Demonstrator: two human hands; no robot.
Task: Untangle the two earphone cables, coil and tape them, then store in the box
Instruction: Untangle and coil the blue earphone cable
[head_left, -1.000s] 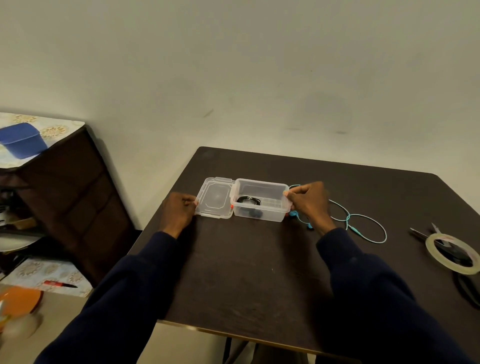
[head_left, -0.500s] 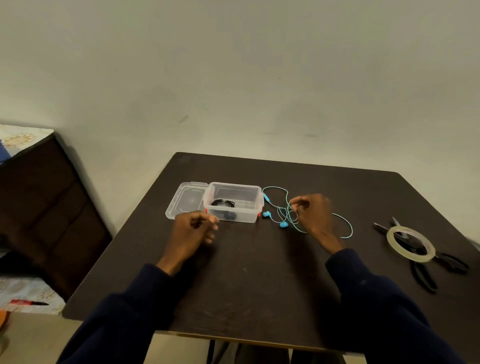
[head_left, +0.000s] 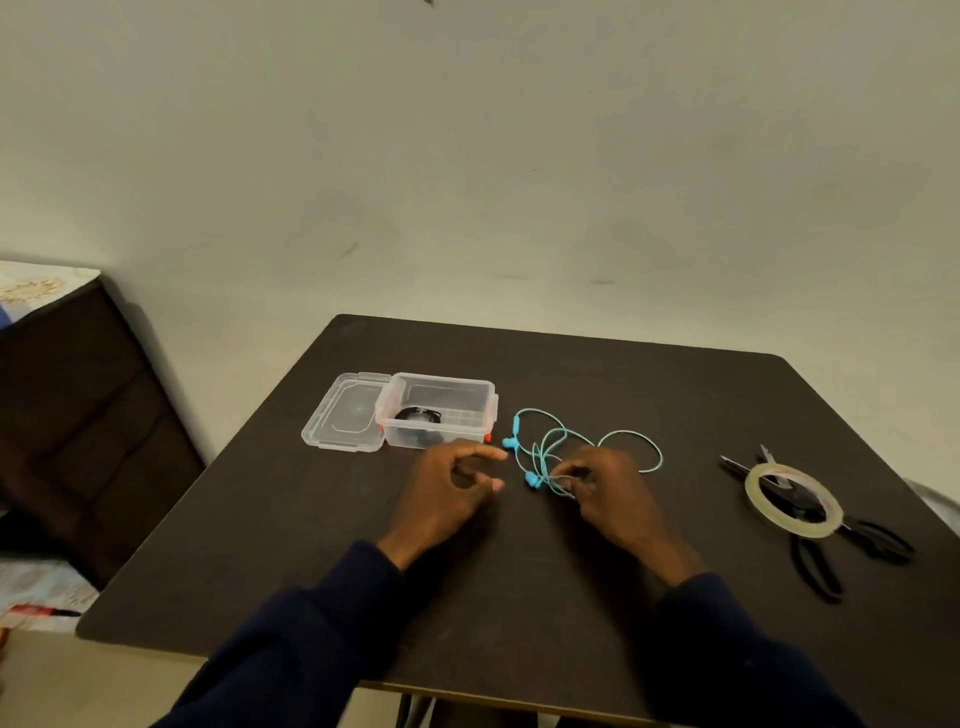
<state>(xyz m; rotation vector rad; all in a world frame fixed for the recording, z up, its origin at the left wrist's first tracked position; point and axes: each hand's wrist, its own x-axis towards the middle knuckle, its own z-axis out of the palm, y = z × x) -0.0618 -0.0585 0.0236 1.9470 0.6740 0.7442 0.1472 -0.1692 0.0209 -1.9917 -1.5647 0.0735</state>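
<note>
One turquoise earphone cable (head_left: 531, 479), loosely looped, pinched by right hand (head_left: 610, 493); left hand (head_left: 447, 488) relaxed, empty.

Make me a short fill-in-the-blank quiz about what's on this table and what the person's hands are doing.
1. The right hand pinches the ____ earphone cable between its fingers.
2. The clear box stands with its lid ____.
3. Inside the box lies a coiled earphone coloured ____.
4. The tape roll lies on ____ of the scissors.

Missing words: blue; open; black; top.
</note>
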